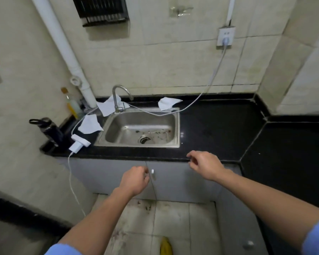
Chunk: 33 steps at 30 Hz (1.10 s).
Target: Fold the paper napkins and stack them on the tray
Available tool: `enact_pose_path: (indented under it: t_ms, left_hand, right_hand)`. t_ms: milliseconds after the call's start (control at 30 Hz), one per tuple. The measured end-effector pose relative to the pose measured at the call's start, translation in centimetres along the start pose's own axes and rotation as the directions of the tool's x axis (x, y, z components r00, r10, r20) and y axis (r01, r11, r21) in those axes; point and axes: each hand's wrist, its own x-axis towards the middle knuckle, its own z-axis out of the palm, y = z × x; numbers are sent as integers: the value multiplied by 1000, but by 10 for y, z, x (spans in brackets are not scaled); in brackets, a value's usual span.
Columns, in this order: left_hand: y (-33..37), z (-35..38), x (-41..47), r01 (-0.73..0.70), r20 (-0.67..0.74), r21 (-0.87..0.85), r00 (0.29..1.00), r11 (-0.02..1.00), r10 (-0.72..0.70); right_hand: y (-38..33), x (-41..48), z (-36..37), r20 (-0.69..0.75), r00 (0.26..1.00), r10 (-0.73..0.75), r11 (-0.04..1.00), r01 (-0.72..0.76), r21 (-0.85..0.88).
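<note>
I see both hands held out in front of the black countertop [219, 129], below its front edge and over the grey cabinet doors [173, 181]. My left hand [134, 181] is loosely curled, fingers drawn in toward the palm, just beside a small white knob [152, 171] on the cabinet; I cannot tell whether it touches the knob or grips anything. My right hand [204, 165] hovers at the counter's front edge with its fingers bent and slightly apart, thumb and forefinger close together; whether they pinch something I cannot tell.

Three paper napkins lie unfolded and crumpled around the steel sink [140, 129]. One napkin [109, 106] sits at the sink's back left corner, draped around the base of the tap [118, 98]. A second napkin [90, 125] lies on the counter just beside the sink's left rim. A third napkin [167, 103] rests at the back right corner of the sink, touching its rim.

A white cable [201, 92] runs from a wall socket [226, 36] across the back of the sink to a white charger block [78, 143] near the counter's left front corner. A dark bottle [48, 128] stands at the left edge.
</note>
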Motion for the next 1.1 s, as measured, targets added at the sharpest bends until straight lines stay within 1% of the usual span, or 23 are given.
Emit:
enact_pose_path:
  t_ms: [100, 233, 333, 467, 533, 633, 767, 867, 1000, 1100]
  left_hand:
    - [-15, -17, 57, -29, -16, -17, 999, 999, 29]
    - [-22, -45, 132, -73, -31, 22, 997, 997, 74]
    - [-17, -51, 183, -108, 1, -11, 994, 994, 108]
    - [-6, -42, 250, -128, 43, -29, 991, 991, 129]
    - [-1, -36, 285, -113, 81, -43, 990, 993, 116]
    - [7, -31, 340, -95, 123, -21, 988, 995, 97]
    - [17, -34, 415, -88, 139, 12, 987, 996, 85]
    - [19, -36, 462, -69, 137, -13, 988, 998, 70]
    - [13, -27, 523, -95, 165, -46, 981, 994, 101]
    - [4, -16, 577, -85, 159, -21, 983, 996, 87]
  right_hand:
    - [2, 59, -8, 9, 1000, 17, 999, -17, -29]
    - [10, 123, -22, -20, 996, 82, 997, -82, -5]
    - [27, 154, -24, -9, 992, 126, 992, -126, 1]
    - [63, 200, -23, 42, 979, 199, 980, -199, 6]
    - [85, 228, -22, 51, 978, 202, 979, -203, 0]
    - [117, 274, -21, 68, 978, 200, 979, -201, 22]
    - [153, 335, -17, 126, 973, 196, 977, -204, 56]
    - [167, 371, -13, 177, 967, 184, 978, -199, 68]
    - [176, 399, 5, 264, 947, 182, 974, -210, 80]
    - [187, 410, 22, 273, 937, 220, 966, -248, 73]
